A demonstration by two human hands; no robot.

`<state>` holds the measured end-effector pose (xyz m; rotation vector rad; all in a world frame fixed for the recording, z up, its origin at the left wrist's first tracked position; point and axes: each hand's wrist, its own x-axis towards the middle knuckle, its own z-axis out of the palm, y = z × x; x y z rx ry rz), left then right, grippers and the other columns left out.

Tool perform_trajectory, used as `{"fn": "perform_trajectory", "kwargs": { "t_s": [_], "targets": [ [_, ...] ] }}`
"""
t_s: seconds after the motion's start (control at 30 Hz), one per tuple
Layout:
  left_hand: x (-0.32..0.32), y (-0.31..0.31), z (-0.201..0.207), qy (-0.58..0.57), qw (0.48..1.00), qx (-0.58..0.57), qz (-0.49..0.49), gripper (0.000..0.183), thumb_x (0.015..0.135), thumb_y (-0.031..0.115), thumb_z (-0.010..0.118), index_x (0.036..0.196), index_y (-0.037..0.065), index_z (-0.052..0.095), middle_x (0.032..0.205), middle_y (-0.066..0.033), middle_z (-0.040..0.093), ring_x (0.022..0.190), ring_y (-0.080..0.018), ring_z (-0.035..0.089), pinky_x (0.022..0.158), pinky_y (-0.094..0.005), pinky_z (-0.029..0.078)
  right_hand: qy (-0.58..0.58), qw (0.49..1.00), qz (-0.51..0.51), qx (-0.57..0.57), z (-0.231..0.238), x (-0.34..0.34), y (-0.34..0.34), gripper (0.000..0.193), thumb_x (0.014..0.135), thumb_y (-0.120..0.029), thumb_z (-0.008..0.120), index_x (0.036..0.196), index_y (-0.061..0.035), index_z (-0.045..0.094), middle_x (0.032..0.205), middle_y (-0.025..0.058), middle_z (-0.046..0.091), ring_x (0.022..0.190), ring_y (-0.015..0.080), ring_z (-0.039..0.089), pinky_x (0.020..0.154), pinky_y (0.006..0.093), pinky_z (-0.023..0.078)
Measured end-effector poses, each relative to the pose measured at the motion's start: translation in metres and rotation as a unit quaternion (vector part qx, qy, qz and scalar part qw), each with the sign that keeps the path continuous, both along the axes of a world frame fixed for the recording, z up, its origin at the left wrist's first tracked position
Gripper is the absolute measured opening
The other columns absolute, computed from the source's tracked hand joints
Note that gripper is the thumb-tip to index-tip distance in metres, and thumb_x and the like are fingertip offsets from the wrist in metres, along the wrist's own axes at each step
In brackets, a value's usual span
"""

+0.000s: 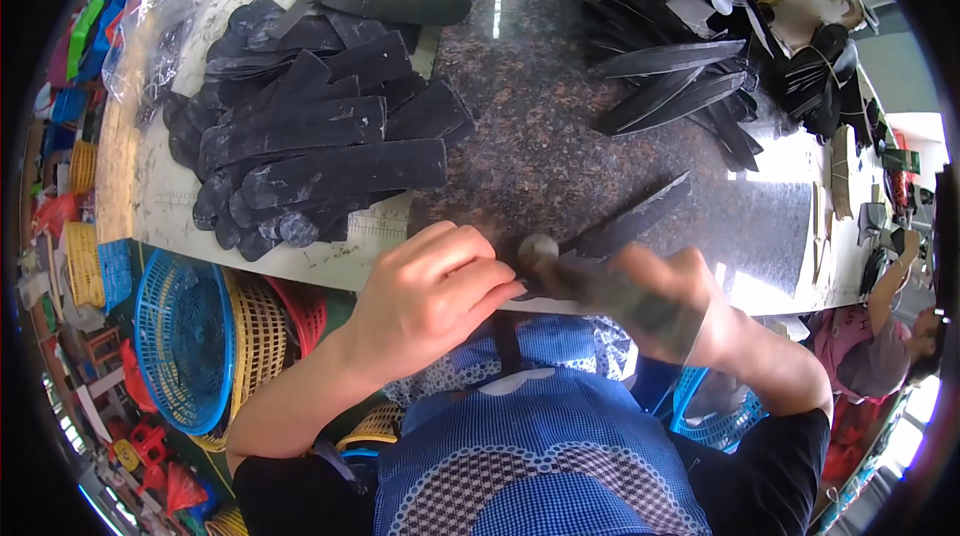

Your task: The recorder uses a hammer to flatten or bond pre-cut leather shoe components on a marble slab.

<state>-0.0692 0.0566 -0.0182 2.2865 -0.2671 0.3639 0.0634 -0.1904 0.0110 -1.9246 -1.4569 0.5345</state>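
Observation:
My left hand is at the front edge of the dark stone slab, its fingers pinched on the end of a black strip, mostly hidden. My right hand, smeared by motion, grips what looks like a hammer with a round pale head. That head is close to my left fingertips, over the strip's end. Behind it, a pointed black strip lies slanted on the slab; whether it is the same piece I pinch, I cannot tell.
A pile of black strips lies on the white board to the left. More pointed black pieces are heaped at the back right. Blue and yellow baskets stand below the table at left. Another person works at far right.

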Motion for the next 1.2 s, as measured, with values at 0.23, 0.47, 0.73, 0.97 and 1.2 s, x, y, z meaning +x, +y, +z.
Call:
{"fn": "perform_trajectory", "kwargs": {
  "t_s": [0.23,0.47,0.73,0.97,1.2],
  "targets": [
    [-0.014,-0.007,-0.002,-0.053,0.994,0.058,0.077,0.027,0.062,0.003,0.089,0.084,0.005,0.074,0.082,-0.0036,0.064,0.069,-0.0207,0.061,0.058,-0.0334,0.047,0.057,0.998,-0.006,-0.009,-0.001,-0.005,0.006,0.028,0.084,-0.01,0.074,0.104,-0.001,0.057,0.062,0.0073,0.059,0.053,0.0283,0.067,0.047,0.0392,0.052],
    [-0.022,-0.025,-0.013,-0.063,0.986,0.047,0.146,0.023,0.069,0.008,0.087,0.088,0.009,0.075,0.083,0.0016,0.062,0.075,-0.0182,0.059,0.064,-0.0327,0.043,0.047,0.998,0.007,-0.039,0.009,-0.002,0.008,0.034,0.081,-0.01,0.076,0.107,-0.0016,0.056,0.066,0.0099,0.063,0.056,0.0322,0.069,0.051,0.0383,0.055],
    [-0.017,-0.016,-0.005,-0.07,0.986,0.094,0.121,0.028,0.064,0.005,0.09,0.088,0.009,0.076,0.083,0.002,0.065,0.075,-0.0193,0.059,0.067,-0.0341,0.042,0.061,0.997,-0.014,-0.046,0.008,-0.006,0.008,0.026,0.085,-0.008,0.074,0.101,-0.0007,0.055,0.065,0.0111,0.061,0.054,0.03,0.067,0.047,0.0405,0.051],
    [-0.023,-0.034,-0.011,-0.062,0.98,0.055,0.181,0.022,0.069,0.009,0.088,0.086,0.011,0.075,0.082,0.0032,0.061,0.075,-0.0176,0.058,0.065,-0.0329,0.039,0.032,0.999,-0.004,-0.038,0.017,-0.006,0.008,0.029,0.082,-0.007,0.076,0.102,-0.0014,0.055,0.064,0.01,0.061,0.053,0.0299,0.068,0.047,0.04,0.051],
    [0.011,-0.003,-0.008,-0.088,0.995,0.047,0.005,0.023,0.064,0.006,0.088,0.083,0.006,0.076,0.08,-0.0008,0.065,0.074,-0.0197,0.06,0.065,-0.034,0.044,0.008,0.998,-0.052,-0.041,0.031,-0.003,0.005,0.023,0.085,-0.004,0.072,0.101,-0.0025,0.056,0.062,0.0087,0.06,0.05,0.0296,0.064,0.046,0.0394,0.05]
  ]
}}
